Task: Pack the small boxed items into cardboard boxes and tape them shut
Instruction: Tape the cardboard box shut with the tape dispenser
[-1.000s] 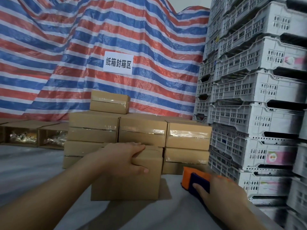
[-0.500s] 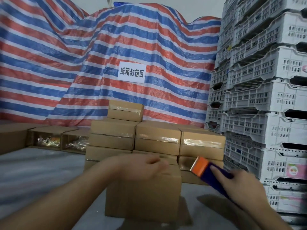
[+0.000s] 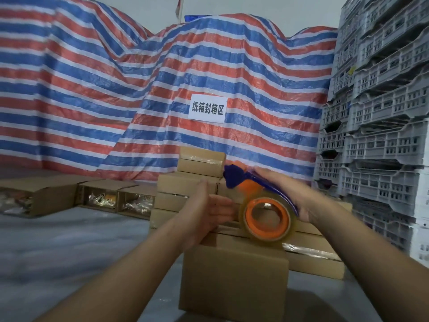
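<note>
- The right hand (image 3: 287, 196) grips a blue-and-orange tape dispenser (image 3: 246, 182), fingers curled over its handle, the clear tape roll (image 3: 267, 219) hanging under it.
- The left hand (image 3: 209, 212) is open, fingers straight, palm toward the roll at its 3 o'clock; whether it touches the tape I can't tell through the blur.
- Both hands hover close together just above the cardboard box (image 3: 234, 275), which lies at their 6 o'clock, its long axis apparently running left to right; the dispenser hand looks nearer the top seam.
- I'd judge the next move is bringing the tape down onto the box top.
- The box sits on a grey surface (image 3: 69, 252), with taped boxes (image 3: 199, 163) stacked at 12 o'clock.
- Open cartons (image 3: 120, 201) sit at 10 o'clock, grey crates (image 3: 376, 135) at 2, and a striped tarp (image 3: 92, 89) behind.
</note>
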